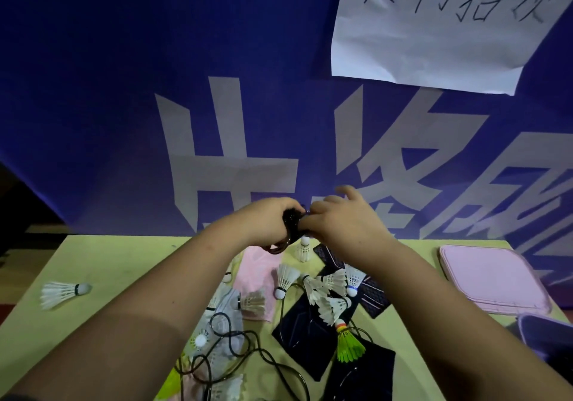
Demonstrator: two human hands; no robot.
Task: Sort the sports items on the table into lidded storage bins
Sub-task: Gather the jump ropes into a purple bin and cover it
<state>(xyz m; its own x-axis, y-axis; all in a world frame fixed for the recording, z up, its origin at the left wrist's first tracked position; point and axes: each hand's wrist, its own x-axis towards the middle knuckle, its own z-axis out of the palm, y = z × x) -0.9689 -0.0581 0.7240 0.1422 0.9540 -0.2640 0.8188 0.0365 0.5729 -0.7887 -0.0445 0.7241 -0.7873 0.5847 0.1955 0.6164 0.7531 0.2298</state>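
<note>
Both hands are raised above the far side of the yellow-green table (108, 264). My left hand (266, 220) grips a bundle of black jump rope (291, 223), coils of it hanging below the fist. My right hand (341, 217) pinches the same bundle from the right, its index finger lifted. More black cord (235, 348) lies looped on the table near me. Several white shuttlecocks (328, 289) are scattered over pink (257, 267) and dark navy cloths (310, 341). One white shuttlecock (63, 293) lies alone at the left, and a green one (348, 343) on the navy cloth.
A pink flat bin lid (493, 279) lies at the right of the table, with a purple bin's corner (548, 335) nearer me. A blue banner (124, 90) with large grey characters hangs behind the table, and a white paper sign (434, 43) is on it.
</note>
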